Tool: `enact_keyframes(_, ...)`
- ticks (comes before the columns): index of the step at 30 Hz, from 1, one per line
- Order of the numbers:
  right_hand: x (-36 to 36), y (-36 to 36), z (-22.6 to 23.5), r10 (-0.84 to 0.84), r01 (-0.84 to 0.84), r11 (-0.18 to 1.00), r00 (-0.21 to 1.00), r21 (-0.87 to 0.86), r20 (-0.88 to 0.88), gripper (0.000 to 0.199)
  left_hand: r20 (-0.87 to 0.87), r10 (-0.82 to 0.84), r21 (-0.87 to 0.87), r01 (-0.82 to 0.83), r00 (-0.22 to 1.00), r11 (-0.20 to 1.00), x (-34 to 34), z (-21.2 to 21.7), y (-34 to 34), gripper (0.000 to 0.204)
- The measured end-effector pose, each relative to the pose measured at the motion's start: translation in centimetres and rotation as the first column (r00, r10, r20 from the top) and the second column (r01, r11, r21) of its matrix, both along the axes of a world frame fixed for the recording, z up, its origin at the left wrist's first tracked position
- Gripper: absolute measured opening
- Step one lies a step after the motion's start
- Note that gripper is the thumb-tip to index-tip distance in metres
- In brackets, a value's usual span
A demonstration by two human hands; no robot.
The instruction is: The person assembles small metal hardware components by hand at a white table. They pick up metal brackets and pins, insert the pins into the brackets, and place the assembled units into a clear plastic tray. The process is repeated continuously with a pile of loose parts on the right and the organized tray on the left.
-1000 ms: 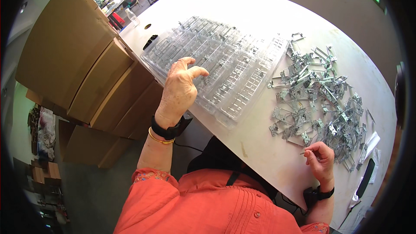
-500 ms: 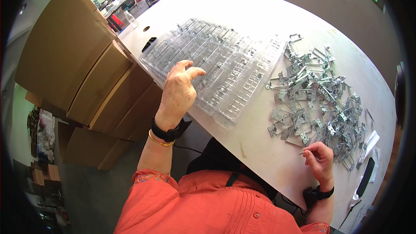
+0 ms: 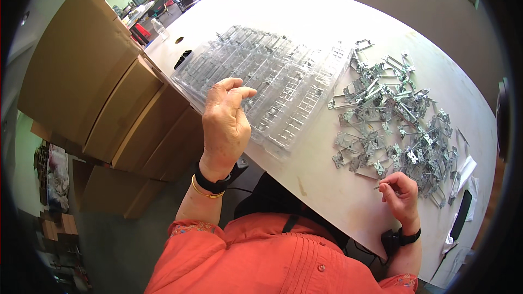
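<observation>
Many brackets (image 3: 412, 156) near right hand (image 3: 401, 195)

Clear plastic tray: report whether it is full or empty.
Not empty: rows of silvery parts show across the clear plastic tray. Whether every slot is full, I cannot tell; details are too small.

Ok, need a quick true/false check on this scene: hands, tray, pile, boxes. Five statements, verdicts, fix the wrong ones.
1. The left hand is nearer the tray than the right hand is. True.
2. The tray is opaque. False: it is clear.
3. The right hand holds a thin piece near the pile of metal parts. True.
4. The pile lies left of the tray. False: it lies to the right of it.
5. Brown boxes stand left of the table. True.
</observation>
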State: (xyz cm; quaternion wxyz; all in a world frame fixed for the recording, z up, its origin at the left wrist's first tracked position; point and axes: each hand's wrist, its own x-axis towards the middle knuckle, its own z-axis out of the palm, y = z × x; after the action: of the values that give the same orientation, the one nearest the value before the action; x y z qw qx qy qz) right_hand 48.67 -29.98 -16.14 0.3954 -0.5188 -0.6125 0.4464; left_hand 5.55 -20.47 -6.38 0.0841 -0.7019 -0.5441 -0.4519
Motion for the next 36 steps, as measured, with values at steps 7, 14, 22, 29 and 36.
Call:
enact_keyframes(7,-0.1,-0.1,0.2,-0.007,0.006,1.000,1.000,-0.003,-0.005,0.004,-0.118,0.068,-0.031,-0.072,0.991,0.997,-1.3,-1.3,0.8,0.040)
enact_keyframes(14,0.0,0.0,-0.1,-0.011,0.011,1.000,1.000,-0.006,-0.013,0.004,-0.184,0.075,-0.129,-0.100,0.980,0.987,-1.9,-2.3,1.0,0.042)
enact_keyframes(22,-0.1,0.0,0.1,-0.013,0.013,1.000,1.000,0.003,0.002,0.004,-0.210,0.054,-0.186,-0.094,0.976,0.978,-2.0,-2.5,1.2,0.045)
enact_keyframes(29,0.0,0.0,-0.3,-0.017,0.017,1.000,1.000,0.021,0.012,0.004,-0.210,0.061,-0.201,-0.104,0.976,0.974,-2.0,-2.4,1.2,0.042)
enact_keyframes(36,0.0,-0.1,-0.1,-0.019,0.019,1.000,1.000,0.016,0.006,0.005,-0.187,0.057,-0.195,-0.094,0.981,0.976,-2.0,-2.6,1.4,0.041)
